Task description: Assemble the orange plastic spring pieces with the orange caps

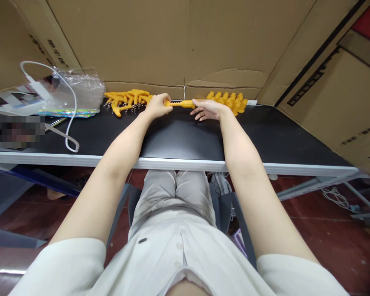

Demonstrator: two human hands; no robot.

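Note:
My left hand (157,106) is closed round the handle end of a yellow corkscrew, which it mostly covers. A narrow, ridged stretch of the corkscrew (175,104) shows to the right of my fingers. It lines up with a wider yellow sleeve (188,104); I cannot tell how far one sits inside the other. Thumb and forefinger of my right hand (208,109) pinch the sleeve's right end, while the other fingers hang loosely apart. Just left of my left hand lies a pile of yellow T-handled corkscrews (128,98) with metal spirals. Several yellow sleeves (228,100) stand grouped behind my right hand.
Cardboard walls (160,45) close off the back and right of the black tabletop (181,139). Clear plastic bags (77,88) and a white cable (75,102) lie at the left. A metal edge (185,163) runs along the front, above my lap.

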